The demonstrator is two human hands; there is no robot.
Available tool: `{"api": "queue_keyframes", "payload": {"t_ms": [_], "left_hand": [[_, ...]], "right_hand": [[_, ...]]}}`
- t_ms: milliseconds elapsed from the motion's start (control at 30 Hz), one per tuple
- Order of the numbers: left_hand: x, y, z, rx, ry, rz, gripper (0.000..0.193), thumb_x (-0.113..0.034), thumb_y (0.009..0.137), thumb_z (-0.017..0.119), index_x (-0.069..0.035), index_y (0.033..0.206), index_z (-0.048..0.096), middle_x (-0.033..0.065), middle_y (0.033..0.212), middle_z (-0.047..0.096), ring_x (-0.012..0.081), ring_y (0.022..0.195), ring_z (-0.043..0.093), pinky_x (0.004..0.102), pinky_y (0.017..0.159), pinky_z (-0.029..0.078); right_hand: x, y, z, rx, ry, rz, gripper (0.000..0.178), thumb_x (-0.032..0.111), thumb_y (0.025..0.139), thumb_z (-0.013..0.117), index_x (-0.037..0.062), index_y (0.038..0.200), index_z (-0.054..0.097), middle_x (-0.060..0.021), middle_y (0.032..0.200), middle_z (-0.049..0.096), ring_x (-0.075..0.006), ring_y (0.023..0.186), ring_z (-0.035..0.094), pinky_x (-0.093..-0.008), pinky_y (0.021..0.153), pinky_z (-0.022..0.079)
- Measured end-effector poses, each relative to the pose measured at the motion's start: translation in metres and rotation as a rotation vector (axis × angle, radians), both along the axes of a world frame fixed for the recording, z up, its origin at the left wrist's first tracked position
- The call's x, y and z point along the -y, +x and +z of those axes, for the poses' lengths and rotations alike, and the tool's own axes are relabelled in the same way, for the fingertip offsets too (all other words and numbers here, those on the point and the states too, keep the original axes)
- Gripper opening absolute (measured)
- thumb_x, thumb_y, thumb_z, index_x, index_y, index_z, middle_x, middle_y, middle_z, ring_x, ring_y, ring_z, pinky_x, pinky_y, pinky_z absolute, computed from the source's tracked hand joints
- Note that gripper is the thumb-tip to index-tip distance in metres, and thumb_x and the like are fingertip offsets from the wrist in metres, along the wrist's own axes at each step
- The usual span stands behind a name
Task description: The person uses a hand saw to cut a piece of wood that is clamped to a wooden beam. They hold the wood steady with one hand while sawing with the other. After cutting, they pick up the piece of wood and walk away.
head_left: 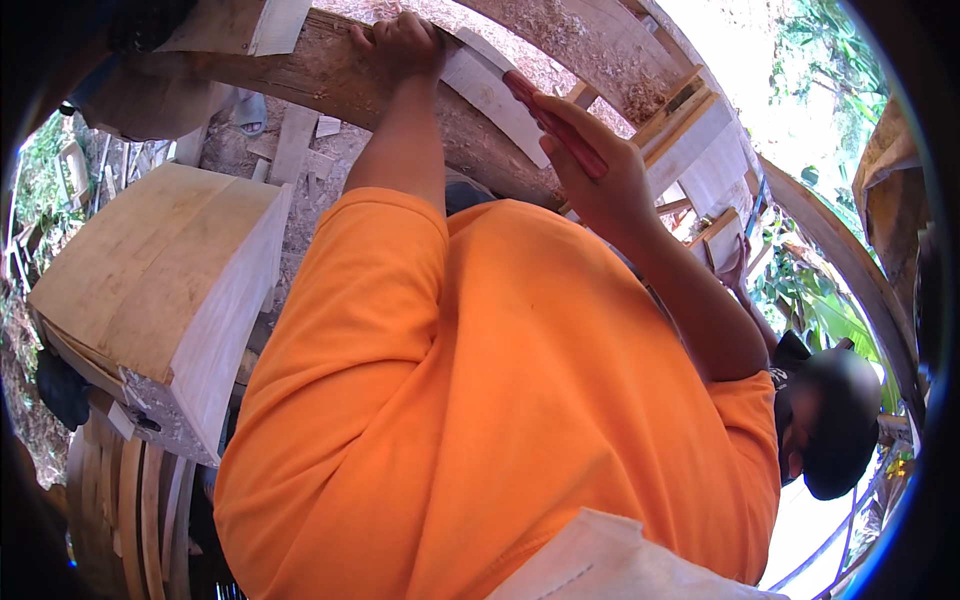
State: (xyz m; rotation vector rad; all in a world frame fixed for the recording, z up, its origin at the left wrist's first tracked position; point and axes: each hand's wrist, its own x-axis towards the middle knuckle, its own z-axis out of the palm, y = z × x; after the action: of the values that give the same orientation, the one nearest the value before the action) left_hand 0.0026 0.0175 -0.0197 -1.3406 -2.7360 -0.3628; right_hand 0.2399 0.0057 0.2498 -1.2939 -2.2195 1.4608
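My left hand (402, 48) presses down at the far edge of a thick wooden beam (330, 65), its fingers bent. It touches the end of a pale wooden board (495, 95) that lies on the beam; what its fingertips grip is partly hidden. To the right, my right hand (605, 185) is closed round the red handle (570, 135) of a tool. The handle slants up and left over the board's far edge. I cannot make out the tool's working end clearly.
A large wooden box (150, 220) stands at my left, above stacked planks (130, 500). Wood shavings (555, 30) and offcuts lie about the beam. Other timber frames (690, 130) rise on the right. Another person in a dark cap (845, 430) is close at my right. A sandalled foot (250, 114) shows far left.
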Motion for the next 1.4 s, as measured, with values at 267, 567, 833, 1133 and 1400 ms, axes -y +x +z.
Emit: {"api": "queue_keyframes", "payload": {"t_ms": [267, 567, 833, 1133, 1400], "left_hand": [[0.002, -0.001, 0.005, -0.033, 0.013, -0.006, 0.028, -0.026, 0.093, 0.048, -0.010, 0.082, 0.068, 0.0104, 0.076, 0.073, 0.0301, 0.097, 0.069, 0.0624, 0.115, 0.024], [0.001, -0.002, 0.005, 0.038, -0.023, -0.076, 0.032, -0.038, 0.094, 0.053, -0.010, 0.092, 0.069, 0.0098, 0.094, 0.076, 0.0288, 0.107, 0.066, 0.0643, 0.117, 0.020], [0.009, -0.006, 0.002, 0.024, -0.072, -0.093, 0.031, -0.034, 0.091, 0.057, -0.009, 0.103, 0.069, 0.0116, 0.100, 0.075, 0.0286, 0.115, 0.063, 0.0621, 0.120, 0.013], [0.005, 0.001, 0.019, 0.030, -0.064, -0.067, 0.031, -0.035, 0.094, 0.053, -0.008, 0.101, 0.069, 0.0122, 0.092, 0.075, 0.0299, 0.111, 0.064, 0.0622, 0.119, 0.015], [0.003, 0.000, 0.004, -0.022, 0.042, -0.034, 0.034, -0.032, 0.095, 0.045, -0.011, 0.085, 0.071, 0.0104, 0.080, 0.073, 0.0306, 0.105, 0.066, 0.0612, 0.117, 0.021]], "right_hand": [[0.001, 0.011, 0.062, -0.054, 0.027, 0.051, 0.038, 0.010, 0.097, 0.064, 0.0151, 0.134, 0.063, -0.0163, 0.099, 0.074, -0.0197, 0.090, 0.074, -0.0289, 0.080, 0.053], [-0.015, -0.057, -0.082, 0.019, 0.059, -0.004, 0.038, 0.013, 0.096, 0.068, 0.0145, 0.134, 0.065, -0.0124, 0.115, 0.075, -0.0178, 0.103, 0.072, -0.0316, 0.089, 0.054], [0.005, 0.032, -0.117, 0.112, -0.025, 0.064, 0.056, 0.023, 0.097, 0.070, 0.0217, 0.150, 0.051, -0.0150, 0.116, 0.072, -0.0216, 0.101, 0.071, -0.0347, 0.089, 0.052], [0.039, 0.062, -0.048, 0.021, -0.012, -0.059, 0.061, 0.015, 0.094, 0.071, 0.0225, 0.151, 0.050, -0.0192, 0.120, 0.071, -0.0316, 0.107, 0.071, -0.0406, 0.091, 0.053], [0.031, 0.085, 0.063, 0.114, -0.139, -0.007, 0.053, 0.000, 0.096, 0.064, 0.0043, 0.147, 0.051, -0.0150, 0.135, 0.065, -0.0191, 0.125, 0.061, -0.0317, 0.103, 0.047]]}}
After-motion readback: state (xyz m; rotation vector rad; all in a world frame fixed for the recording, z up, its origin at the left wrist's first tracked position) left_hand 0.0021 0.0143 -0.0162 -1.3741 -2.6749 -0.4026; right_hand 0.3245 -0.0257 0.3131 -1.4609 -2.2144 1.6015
